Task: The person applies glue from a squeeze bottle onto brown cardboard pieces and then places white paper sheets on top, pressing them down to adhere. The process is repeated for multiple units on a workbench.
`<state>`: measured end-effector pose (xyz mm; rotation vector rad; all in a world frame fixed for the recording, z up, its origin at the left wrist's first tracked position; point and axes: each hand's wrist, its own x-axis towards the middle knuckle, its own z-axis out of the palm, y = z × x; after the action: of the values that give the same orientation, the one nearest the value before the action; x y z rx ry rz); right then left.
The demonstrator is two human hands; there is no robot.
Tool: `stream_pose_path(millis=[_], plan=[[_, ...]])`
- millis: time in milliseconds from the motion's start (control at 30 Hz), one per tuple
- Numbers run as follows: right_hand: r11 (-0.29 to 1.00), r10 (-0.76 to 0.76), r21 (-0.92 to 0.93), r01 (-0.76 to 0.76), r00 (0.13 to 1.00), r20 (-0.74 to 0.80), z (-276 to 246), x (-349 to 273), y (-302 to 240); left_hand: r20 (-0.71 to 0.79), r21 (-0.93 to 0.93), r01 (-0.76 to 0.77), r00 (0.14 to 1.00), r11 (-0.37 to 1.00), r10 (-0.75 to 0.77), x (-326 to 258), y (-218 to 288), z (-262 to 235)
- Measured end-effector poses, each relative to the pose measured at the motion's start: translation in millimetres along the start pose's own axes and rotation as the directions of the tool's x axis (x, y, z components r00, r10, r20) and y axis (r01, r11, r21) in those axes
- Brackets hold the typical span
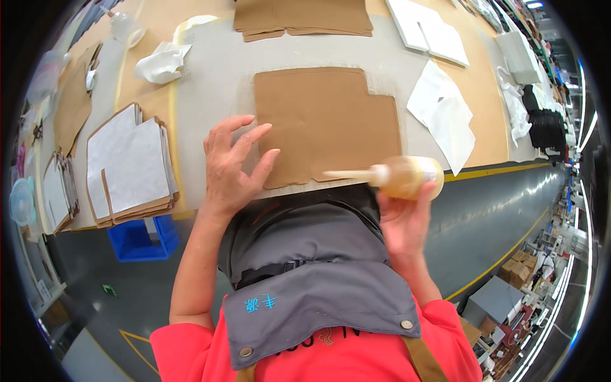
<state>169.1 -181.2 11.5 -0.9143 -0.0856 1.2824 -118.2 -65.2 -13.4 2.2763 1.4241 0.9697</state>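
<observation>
A flat brown cut panel point(328, 121) with a notched upper right corner lies in front of me on the grey table covering. Over its left edge hovers my left hand point(232, 156), fingers spread and curved, holding nothing; whether a fingertip touches the panel I cannot tell. My right hand point(407, 216) grips a squeeze bottle point(407, 177) of yellowish liquid at the table's near edge. The bottle lies tilted on its side, its long thin nozzle pointing left above the panel's lower right part. Slight motion blur softens the bottle.
More brown panels point(302, 18) are stacked at the far edge. White-faced pieces point(127, 165) form a pile on the left, near a crumpled white cloth point(162, 62). White sheets point(440, 114) lie on the right. A blue bin point(143, 240) stands below the table's left side.
</observation>
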Motion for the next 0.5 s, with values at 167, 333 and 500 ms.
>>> stream_pose_path(millis=[167, 333, 500], plan=[[0.984, -0.16, 0.093, 0.15, 0.981, 0.108, 28.7, 30.0, -31.4, -0.021, 0.013, 0.08, 0.997, 0.997, -0.08, -11.5, -3.1, -1.0], [0.582, -0.446, -0.522, 0.624, 0.781, 0.437, 56.5, 57.4, -4.2, -0.022, 0.013, 0.076, 0.997, 0.997, -0.076, -11.3, -3.2, -1.0], [0.448, -0.34, -0.589, 0.672, 0.738, 0.583, 56.4, 70.7, 12.0, -0.013, 0.003, 0.082, 0.997, 0.997, -0.082, -10.6, -3.5, -1.0]])
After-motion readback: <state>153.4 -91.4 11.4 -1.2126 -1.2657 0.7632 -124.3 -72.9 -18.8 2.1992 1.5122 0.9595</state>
